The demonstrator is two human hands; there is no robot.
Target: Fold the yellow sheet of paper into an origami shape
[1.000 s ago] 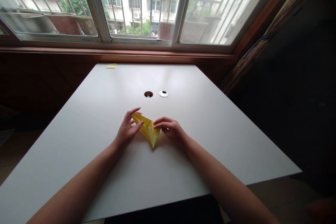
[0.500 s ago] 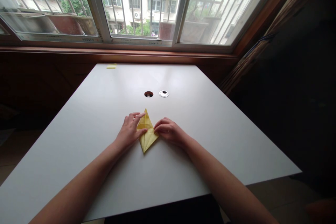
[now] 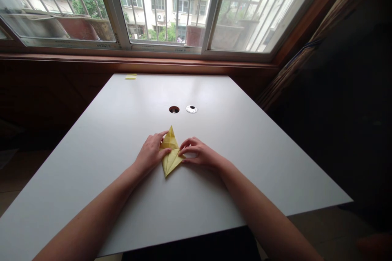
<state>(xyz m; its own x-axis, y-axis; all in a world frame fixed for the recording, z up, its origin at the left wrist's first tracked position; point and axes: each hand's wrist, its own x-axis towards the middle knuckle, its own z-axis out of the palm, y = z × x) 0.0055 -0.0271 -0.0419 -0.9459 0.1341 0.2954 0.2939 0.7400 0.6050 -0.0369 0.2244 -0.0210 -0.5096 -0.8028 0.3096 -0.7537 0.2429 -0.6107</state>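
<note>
Lengthwise, the paper (image 3: 171, 155) points forward; left grip (image 3: 151, 149), half spread, holds it; right grip (image 3: 200, 153), curled, perhaps pinches its corner.

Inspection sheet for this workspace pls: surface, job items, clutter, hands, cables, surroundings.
Surface: white table, round hole in it.
Job items: folded yellow paper, pointed at its far and near ends.
Clutter: yellow slip near the far-left corner; round disc right of the hole.
Hands: left hand, thumb on the paper; right hand, fingers at its right edge.
Cables: nothing seen; pale item inside the hole unclear.
Surroundings: barred window ahead, curtain right.
</note>
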